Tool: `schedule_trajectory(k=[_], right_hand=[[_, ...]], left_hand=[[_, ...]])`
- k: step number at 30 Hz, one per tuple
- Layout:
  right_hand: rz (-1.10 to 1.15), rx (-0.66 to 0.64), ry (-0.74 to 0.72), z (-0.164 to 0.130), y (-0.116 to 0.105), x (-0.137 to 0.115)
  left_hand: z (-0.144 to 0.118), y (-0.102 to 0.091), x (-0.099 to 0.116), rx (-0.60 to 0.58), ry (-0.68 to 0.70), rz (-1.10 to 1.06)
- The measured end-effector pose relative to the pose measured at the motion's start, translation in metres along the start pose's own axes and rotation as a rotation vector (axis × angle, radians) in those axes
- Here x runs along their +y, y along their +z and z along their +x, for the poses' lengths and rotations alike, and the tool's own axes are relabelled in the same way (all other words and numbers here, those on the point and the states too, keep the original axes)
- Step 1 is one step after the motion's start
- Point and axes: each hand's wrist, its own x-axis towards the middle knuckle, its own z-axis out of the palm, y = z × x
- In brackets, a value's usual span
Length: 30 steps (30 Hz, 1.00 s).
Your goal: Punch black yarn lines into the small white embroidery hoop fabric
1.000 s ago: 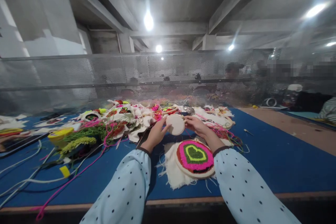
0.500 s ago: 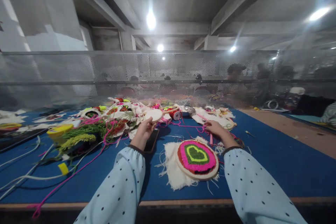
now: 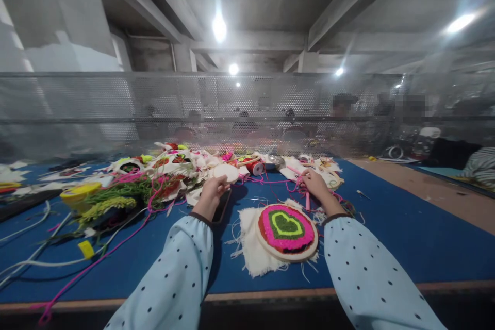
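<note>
My left hand [image 3: 215, 188] reaches to the edge of a heap of embroidery pieces, its fingers closed on the rim of a small round white hoop [image 3: 228, 171]. My right hand [image 3: 315, 181] lies further right among loose pink yarn, closed around a thin pink tool [image 3: 308, 200] that points down toward me. Between my forearms a wooden hoop with a tufted heart in pink, green and red [image 3: 286, 229] rests flat on frayed white cloth [image 3: 249, 247] on the blue table [image 3: 386, 237]. A dark phone [image 3: 223, 205] lies beside my left wrist.
Yarn in green, yellow and pink [image 3: 116, 201] and white cords [image 3: 34, 258] spread over the left of the table. A red thread spool [image 3: 257, 168] and a metal bowl [image 3: 275, 162] sit behind. A perforated metal screen [image 3: 116, 108] closes the far side; people sit beyond it.
My hands held the small white hoop together above the heart piece. They have parted: the left carried the hoop to the heap, and the right went down to the pink yarn and tool.
</note>
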Motion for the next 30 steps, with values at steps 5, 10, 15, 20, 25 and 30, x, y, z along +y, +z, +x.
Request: schedule_trajectory(k=[5,10,15,20,25,30], right_hand=[[0.197,0.034,-0.052,0.001,-0.004,-0.012],[-0.189,0.005,0.011,-0.009,-0.009,-0.024],[-0.318,-0.039,0.292,-0.013,-0.016,-0.015],[-0.163,0.325,0.285,-0.003,-0.02,0.006],[0.294,0.566,0.356,0.011,-0.032,0.016],[0.343,0.662,0.406,0.019,-0.04,0.029]], left_hand=[[-0.005,0.002,-0.002,-0.022,-0.009,0.058],[-0.009,0.008,-0.007,-0.01,-0.037,0.085],[-0.015,0.012,-0.01,-0.062,0.001,0.091],[-0.017,0.013,-0.011,-0.132,-0.01,0.138],[-0.016,0.015,-0.012,-0.147,-0.007,0.17],[-0.018,0.018,-0.01,-0.142,-0.021,0.2]])
